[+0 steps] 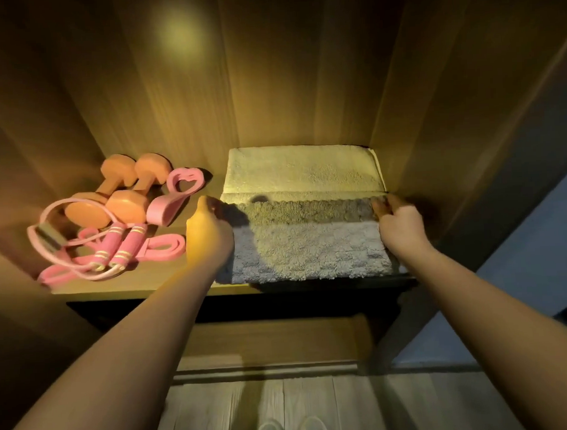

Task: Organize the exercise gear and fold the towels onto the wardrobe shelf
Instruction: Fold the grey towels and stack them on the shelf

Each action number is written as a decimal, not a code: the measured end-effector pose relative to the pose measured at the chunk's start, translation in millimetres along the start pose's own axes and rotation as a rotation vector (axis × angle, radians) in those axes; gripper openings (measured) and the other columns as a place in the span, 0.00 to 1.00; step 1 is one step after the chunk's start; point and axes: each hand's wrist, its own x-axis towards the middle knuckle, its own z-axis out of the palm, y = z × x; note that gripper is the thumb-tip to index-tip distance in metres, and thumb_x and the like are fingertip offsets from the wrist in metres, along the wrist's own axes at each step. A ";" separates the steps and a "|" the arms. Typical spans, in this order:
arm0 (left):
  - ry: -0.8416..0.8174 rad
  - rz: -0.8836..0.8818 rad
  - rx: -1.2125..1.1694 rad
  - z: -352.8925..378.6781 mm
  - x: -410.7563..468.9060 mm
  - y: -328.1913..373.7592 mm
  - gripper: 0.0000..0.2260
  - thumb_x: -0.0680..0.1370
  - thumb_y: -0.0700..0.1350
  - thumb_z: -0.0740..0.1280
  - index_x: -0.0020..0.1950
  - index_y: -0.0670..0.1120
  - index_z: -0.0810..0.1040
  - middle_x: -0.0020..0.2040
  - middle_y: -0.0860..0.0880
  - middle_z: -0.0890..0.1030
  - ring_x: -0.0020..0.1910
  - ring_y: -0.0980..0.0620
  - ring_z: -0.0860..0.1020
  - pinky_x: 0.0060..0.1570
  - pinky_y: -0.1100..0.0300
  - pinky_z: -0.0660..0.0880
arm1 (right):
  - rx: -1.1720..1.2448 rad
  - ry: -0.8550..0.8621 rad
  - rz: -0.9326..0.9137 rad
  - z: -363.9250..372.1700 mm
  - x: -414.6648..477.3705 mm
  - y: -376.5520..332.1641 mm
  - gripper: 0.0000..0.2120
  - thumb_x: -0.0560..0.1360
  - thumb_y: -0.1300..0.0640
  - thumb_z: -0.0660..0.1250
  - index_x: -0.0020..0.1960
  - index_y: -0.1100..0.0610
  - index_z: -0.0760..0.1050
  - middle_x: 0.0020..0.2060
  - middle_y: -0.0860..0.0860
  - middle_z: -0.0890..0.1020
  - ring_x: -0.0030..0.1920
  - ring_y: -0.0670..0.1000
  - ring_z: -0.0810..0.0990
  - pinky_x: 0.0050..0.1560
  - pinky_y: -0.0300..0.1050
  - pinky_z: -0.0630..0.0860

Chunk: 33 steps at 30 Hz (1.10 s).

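Note:
A folded grey towel point(309, 246) lies at the front right of the wardrobe shelf point(142, 279), overlapping a folded cream towel point(303, 168) behind it. My left hand point(210, 234) grips the grey towel's left end and my right hand point(399, 222) grips its right end. On the shelf's left lie two orange-pink dumbbells point(118, 192), a pink heart-shaped grip piece point(177, 193), a pink skipping rope with striped handles point(121, 246) and a pink resistance band point(160, 249).
Wooden side walls and a back panel point(269, 69) close in the shelf. A dark ledge point(234, 301) runs under the shelf's front edge, with a lower wooden unit point(274, 342) beneath. My shoes point(291, 429) stand on the plank floor.

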 end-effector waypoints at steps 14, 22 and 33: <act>-0.058 0.211 0.510 41.9 44.0 11.5 0.09 0.82 0.44 0.56 0.58 0.41 0.71 0.50 0.38 0.79 0.48 0.37 0.77 0.45 0.46 0.75 | -0.491 0.043 -0.077 35.8 61.9 8.5 0.13 0.84 0.51 0.53 0.55 0.60 0.69 0.41 0.56 0.76 0.44 0.57 0.75 0.43 0.49 0.68; -0.302 0.606 0.536 47.0 6.6 50.8 0.28 0.80 0.45 0.58 0.79 0.47 0.54 0.80 0.49 0.55 0.78 0.49 0.52 0.76 0.48 0.53 | -0.650 -0.134 -0.371 36.7 13.4 -31.2 0.24 0.82 0.49 0.50 0.78 0.49 0.55 0.78 0.49 0.56 0.76 0.56 0.56 0.74 0.56 0.55; -0.452 0.542 0.722 79.8 -16.7 23.0 0.27 0.80 0.62 0.43 0.79 0.60 0.47 0.81 0.49 0.44 0.79 0.47 0.43 0.73 0.37 0.40 | -0.786 -0.393 -0.250 71.9 3.4 -4.9 0.24 0.81 0.39 0.39 0.75 0.33 0.36 0.76 0.37 0.35 0.76 0.47 0.33 0.73 0.59 0.31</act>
